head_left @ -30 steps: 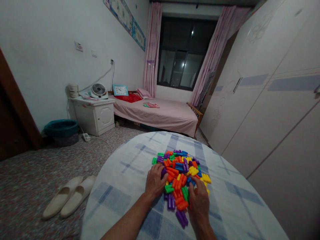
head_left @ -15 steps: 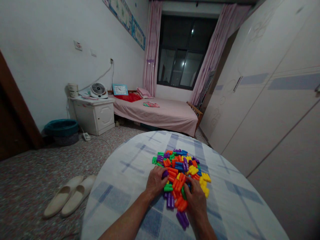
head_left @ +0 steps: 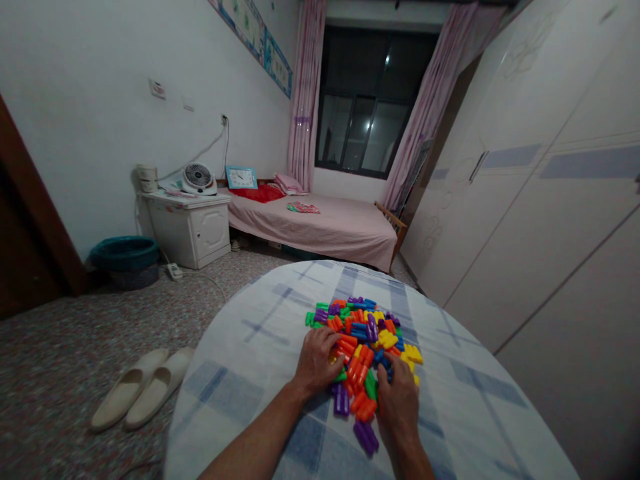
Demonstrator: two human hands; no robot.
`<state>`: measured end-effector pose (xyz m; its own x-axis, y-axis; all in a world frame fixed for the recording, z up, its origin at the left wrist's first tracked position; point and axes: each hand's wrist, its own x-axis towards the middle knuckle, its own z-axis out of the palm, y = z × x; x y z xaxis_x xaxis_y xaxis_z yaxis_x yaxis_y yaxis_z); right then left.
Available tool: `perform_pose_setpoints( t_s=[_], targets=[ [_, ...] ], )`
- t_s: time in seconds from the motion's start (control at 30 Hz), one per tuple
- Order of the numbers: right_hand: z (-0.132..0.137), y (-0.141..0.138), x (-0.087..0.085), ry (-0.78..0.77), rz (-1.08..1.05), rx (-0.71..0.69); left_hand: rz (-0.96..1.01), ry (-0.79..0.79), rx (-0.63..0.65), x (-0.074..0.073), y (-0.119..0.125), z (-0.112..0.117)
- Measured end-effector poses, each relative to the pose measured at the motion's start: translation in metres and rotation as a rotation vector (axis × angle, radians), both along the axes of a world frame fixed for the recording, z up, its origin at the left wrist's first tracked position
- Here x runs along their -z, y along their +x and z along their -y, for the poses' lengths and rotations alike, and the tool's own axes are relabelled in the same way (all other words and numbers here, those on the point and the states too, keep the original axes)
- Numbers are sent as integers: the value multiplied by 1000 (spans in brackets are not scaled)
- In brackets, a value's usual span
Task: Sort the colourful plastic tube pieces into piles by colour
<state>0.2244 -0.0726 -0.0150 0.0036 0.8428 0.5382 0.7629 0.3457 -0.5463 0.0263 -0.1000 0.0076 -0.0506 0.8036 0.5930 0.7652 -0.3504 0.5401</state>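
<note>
Colourful plastic toy blocks [head_left: 360,367] lie in a loose pile on the round table [head_left: 240,373]. My left hand [head_left: 317,360] rests at the pile's left side, thumb and fingers spread around orange blocks [head_left: 345,345]; nothing gripped shows in it. On the other side, my right hand [head_left: 399,397] has its thumb and fingertips around a dark blue block [head_left: 384,361], partly hidden by the fingers. Between the hands lie a green block [head_left: 371,385] and more orange ones. Purple blocks [head_left: 366,437] sit at the near edge, yellow ones [head_left: 413,353] at the right.
A blue-and-white checked cloth covers the table. Beyond it stands a bed [head_left: 325,223], with a white cabinet [head_left: 193,230] and a teal bin [head_left: 125,261] to the left. Pale shoes [head_left: 145,393] lie on the floor. A tall wardrobe [head_left: 530,220] lines the right.
The purple block at my left fingertips is no longer visible, and that hand has shifted slightly right. My right hand has moved slightly right, uncovering a green block; a blue block now shows at its fingertips.
</note>
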Motion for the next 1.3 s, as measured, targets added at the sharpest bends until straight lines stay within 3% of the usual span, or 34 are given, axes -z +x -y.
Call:
perform_pose_setpoints(
  t_s=[0.37,0.57,0.7,0.9,1.07,1.3],
  targets=[
    [-2,-2,1,-15,-7,-28,-153,-62,213,-8,-6,6],
    [1,-3,-3,-47,-42,-40,-45,-50,116,5,0,-1],
    [3,-3,-5,-52,-59,-43,55,-26,41,5,-1,-3],
    [-3,-2,0,-17,-37,-97,47,-13,-209,4,-6,-6],
    [-8,1,6,-14,23,-117,29,-119,-115,8,-7,-7],
    [-4,1,2,-38,20,-131,27,-138,-66,11,-8,-7]
  ],
)
